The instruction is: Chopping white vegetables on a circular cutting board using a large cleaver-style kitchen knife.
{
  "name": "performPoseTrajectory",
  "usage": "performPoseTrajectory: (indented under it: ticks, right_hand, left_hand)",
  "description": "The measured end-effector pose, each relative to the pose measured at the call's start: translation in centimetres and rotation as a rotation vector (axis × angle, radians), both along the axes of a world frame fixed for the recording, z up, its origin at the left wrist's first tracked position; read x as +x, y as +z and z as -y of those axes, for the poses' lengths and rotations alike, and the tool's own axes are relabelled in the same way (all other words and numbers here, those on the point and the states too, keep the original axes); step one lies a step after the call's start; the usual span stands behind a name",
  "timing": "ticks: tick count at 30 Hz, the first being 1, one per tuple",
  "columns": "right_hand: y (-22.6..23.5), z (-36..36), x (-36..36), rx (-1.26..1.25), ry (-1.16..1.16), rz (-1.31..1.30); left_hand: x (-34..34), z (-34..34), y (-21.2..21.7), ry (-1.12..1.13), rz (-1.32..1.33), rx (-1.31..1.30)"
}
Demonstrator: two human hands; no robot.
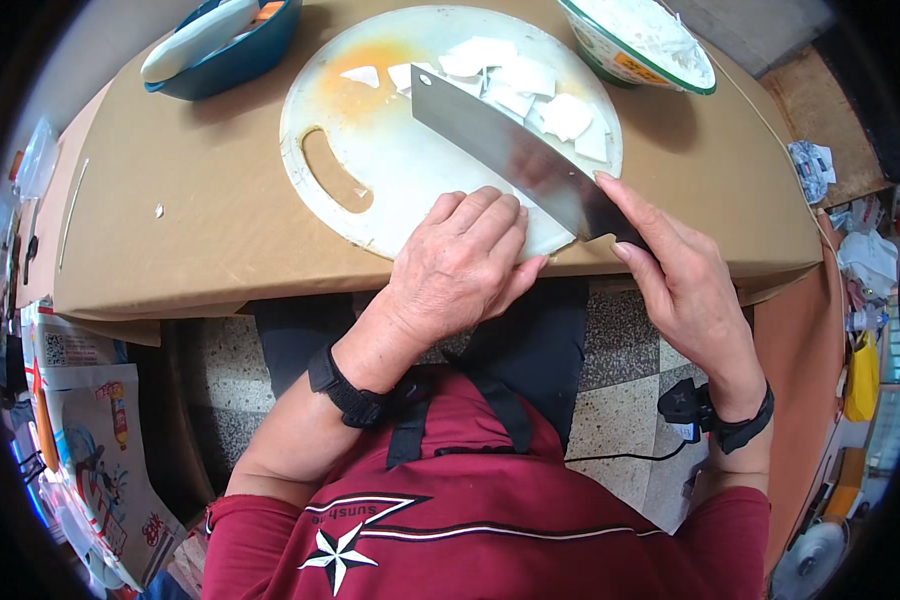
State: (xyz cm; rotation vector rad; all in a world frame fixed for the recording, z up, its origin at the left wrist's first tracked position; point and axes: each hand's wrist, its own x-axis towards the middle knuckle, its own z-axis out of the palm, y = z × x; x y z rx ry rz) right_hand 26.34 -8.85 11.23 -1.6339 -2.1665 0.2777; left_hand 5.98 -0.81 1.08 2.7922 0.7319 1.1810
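Note:
My right hand (682,275) grips the dark handle of a cleaver (505,148). Its broad steel blade slants up and leftward across a round white cutting board (400,165). My left hand (460,258) lies at the board's near edge beside the blade, fingers curled and pressed together. Whatever is beneath those fingers is hidden. Beyond the blade, several flat white vegetable slices (523,76) lie in a loose heap, and a small white piece (361,76) sits apart on an orange-stained patch of the board.
At the far left stands a blue basin (232,62) holding a long white vegetable (198,42) and something orange. A green-rimmed bowl (625,65) of white shreds stands far right. Brown paper-like covering (200,210) spans the table. A printed bag (100,450) hangs at lower left.

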Motion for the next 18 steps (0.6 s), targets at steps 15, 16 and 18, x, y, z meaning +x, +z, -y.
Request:
performPoseTrajectory:
  ticks: [15, 16, 18]
  right_hand:
    - [-0.1, -2.4, -2.7, -0.060, -0.047, 0.096]
    - [-0.3, -2.9, -3.0, -0.054, -0.049, 0.090]
    - [-0.9, -3.8, -3.0, -0.047, -0.052, 0.085]
  left_hand:
    - [-0.1, 0.0, 0.0, 0.002, 0.007, -0.004]
    - [-0.1, 0.0, -0.1, 0.004, 0.007, -0.006]
    - [-0.1, 0.0, -0.1, 0.001, 0.010, 0.000]
